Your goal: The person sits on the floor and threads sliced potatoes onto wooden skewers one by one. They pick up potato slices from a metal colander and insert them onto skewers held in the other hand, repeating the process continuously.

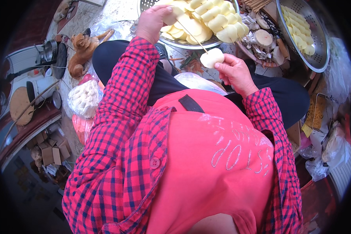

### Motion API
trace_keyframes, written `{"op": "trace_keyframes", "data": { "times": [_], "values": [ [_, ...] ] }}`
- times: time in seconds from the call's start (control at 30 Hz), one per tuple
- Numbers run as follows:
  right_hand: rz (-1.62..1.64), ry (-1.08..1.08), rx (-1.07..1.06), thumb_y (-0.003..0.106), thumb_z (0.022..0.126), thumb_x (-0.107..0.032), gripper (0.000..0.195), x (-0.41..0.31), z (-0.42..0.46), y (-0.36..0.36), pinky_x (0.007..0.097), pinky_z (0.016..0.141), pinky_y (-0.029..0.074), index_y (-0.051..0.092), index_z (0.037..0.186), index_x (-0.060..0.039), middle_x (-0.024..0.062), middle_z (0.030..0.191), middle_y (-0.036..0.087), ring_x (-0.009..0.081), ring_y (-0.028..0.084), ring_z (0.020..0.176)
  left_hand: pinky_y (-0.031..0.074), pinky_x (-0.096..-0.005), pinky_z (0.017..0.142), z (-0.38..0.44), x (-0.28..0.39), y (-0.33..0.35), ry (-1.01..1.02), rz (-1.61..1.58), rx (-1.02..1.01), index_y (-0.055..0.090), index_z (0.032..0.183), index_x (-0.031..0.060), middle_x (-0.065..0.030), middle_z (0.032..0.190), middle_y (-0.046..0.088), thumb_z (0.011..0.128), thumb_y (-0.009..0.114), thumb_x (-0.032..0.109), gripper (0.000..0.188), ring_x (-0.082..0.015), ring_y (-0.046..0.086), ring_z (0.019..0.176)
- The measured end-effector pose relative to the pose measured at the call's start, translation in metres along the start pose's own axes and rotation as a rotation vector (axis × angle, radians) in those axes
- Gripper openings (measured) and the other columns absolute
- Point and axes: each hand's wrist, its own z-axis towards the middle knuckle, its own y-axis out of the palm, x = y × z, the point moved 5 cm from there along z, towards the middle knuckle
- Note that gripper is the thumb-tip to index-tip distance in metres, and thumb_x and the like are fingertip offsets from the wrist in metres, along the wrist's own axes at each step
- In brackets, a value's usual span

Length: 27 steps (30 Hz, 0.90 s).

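Note:
A thin wooden skewer (192, 35) slants between my hands, with a pale slice at each end. My left hand (150, 23) pinches one slice, likely potato (174, 16), at the skewer's upper end, over the rim of a perforated metal colander (190, 46). At the lower end, my right hand (235, 72) grips the edge of another potato slice (211, 58) between thumb and fingers. Whether the tip passes through that slice is hard to tell. Loose slices (172, 31) and several loaded skewers (222, 22) fill the colander beyond my hands.
Right of it, a second colander (320, 58) holds more skewered slices. Between them lie mushrooms (263, 38) and a wooden-handled knife (281, 46). A brown dog (83, 52) lies on the floor at left, near a bag of white food (85, 95). Bare skewers (256, 4) lie at the top.

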Motion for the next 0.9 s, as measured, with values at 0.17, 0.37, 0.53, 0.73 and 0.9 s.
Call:
{"op": "trace_keyframes", "data": {
  "times": [0.17,0.37,0.53,0.73,0.9],
  "values": [
    [-0.006,-0.014,-0.006,0.064,0.087,-0.016,0.023,-0.001,0.001,0.0,0.0166,0.043,0.039,0.063,0.105,-0.0037,-0.0032,0.073,0.058,0.0018,0.048,0.055,0.057,-0.0356,0.071,-0.004,-0.007,0.006,-0.009,-0.076,0.076,0.062,0.106,-0.0018,-0.0114,0.103,0.064,0.089,0.057,0.011,0.022,-0.0209,0.064,0.088],
    [-0.04,-0.024,-0.008,0.065,0.087,-0.017,0.024,0.001,0.001,0.002,0.017,0.043,0.04,0.063,0.107,-0.004,-0.0033,0.075,0.059,0.0015,0.049,0.056,0.058,-0.0392,0.074,0.002,-0.018,-0.004,-0.068,-0.221,0.088,0.057,0.113,-0.0028,-0.0136,0.105,0.063,0.088,0.058,0.009,0.027,-0.0242,0.065,0.09],
    [-0.021,-0.026,-0.013,0.065,0.087,-0.017,0.024,0.001,0.0,0.003,0.0175,0.043,0.04,0.063,0.107,-0.0036,-0.0028,0.076,0.06,0.0016,0.049,0.056,0.057,-0.0392,0.077,-0.001,-0.014,0.003,-0.17,-0.278,-0.004,0.055,0.111,-0.0043,-0.0144,0.103,0.063,0.087,0.061,0.01,0.029,-0.0253,0.065,0.09],
    [0.068,-0.04,0.039,0.065,0.087,-0.016,0.023,0.002,0.003,0.002,0.017,0.04,0.035,0.063,0.107,-0.0035,-0.0011,0.066,0.056,0.0028,0.045,0.046,0.056,-0.0353,0.076,-0.024,-0.016,0.033,-0.237,-0.137,-0.19,0.057,0.106,-0.0035,-0.012,0.098,0.064,0.086,0.065,0.016,0.029,-0.023,0.066,0.088],
    [0.088,-0.033,0.056,0.064,0.088,-0.016,0.024,0.007,0.006,-0.002,0.0169,0.04,0.035,0.062,0.108,-0.0037,-0.0007,0.066,0.056,0.003,0.045,0.046,0.056,-0.0326,0.075,-0.052,-0.026,0.062,-0.403,0.041,-0.307,0.06,0.102,-0.0026,-0.0118,0.095,0.066,0.086,0.066,0.02,0.028,-0.0206,0.067,0.085]
  ]
}}
